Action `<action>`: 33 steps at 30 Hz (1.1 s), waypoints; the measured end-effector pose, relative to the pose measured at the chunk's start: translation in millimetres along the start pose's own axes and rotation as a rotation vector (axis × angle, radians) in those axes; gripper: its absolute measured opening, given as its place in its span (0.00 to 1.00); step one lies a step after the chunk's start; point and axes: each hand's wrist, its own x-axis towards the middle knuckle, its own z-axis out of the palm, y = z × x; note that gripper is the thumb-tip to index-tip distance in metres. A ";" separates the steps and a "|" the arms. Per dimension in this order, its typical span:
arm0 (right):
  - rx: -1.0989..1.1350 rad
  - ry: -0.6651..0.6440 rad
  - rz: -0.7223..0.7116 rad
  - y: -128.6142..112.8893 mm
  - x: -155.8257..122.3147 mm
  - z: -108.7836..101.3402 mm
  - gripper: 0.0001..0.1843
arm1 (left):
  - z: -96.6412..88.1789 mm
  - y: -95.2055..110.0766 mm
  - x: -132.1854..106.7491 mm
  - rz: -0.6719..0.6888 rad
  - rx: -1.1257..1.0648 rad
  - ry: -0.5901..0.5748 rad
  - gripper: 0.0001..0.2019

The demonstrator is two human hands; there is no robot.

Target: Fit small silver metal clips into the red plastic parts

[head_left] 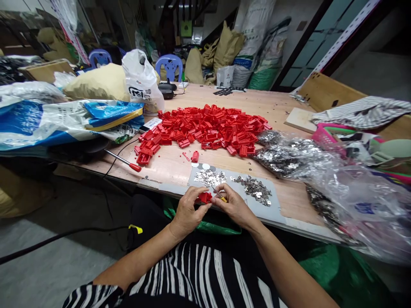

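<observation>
My left hand (190,210) pinches a small red plastic housing (204,197) between thumb and fingers, just over the table's front edge. Close against it on the right, my right hand (235,206) is closed around a small tool with a yellow handle (223,199) and a thin metal tip. What exactly the tip touches is too small to tell. Just beyond my hands, a pile of shiny metal plates (210,177) and a pile of darker metal pieces (255,188) lie on a grey sheet (272,204). One loose red housing (195,156) sits behind them.
A big heap of red housings (208,126) covers the table's middle. A red-handled rod (135,167) lies left, near plastic sacks (64,122). Clear bags of metal parts (289,156) and a pink basket (326,137) stand right. Green fabric (218,227) hangs below the edge.
</observation>
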 end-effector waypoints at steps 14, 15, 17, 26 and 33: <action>0.224 -0.016 0.077 -3.8 -9.5 1.4 0.18 | 3.6 3.6 1.7 -0.216 -0.356 -0.002 0.19; 0.233 -0.017 0.074 -3.5 -9.9 0.8 0.18 | 3.7 3.9 2.3 -0.246 -0.388 0.000 0.20; 0.235 -0.016 0.065 -1.7 -10.5 -0.5 0.18 | 4.4 3.6 2.8 -0.321 -0.470 -0.009 0.21; -0.158 0.110 -0.082 9.3 -14.5 -7.6 0.10 | 2.2 -11.7 8.5 -0.266 -0.307 -0.032 0.18; -0.475 0.103 -0.154 7.7 -14.2 -4.0 0.09 | -4.0 -17.9 24.3 0.007 0.120 -0.153 0.19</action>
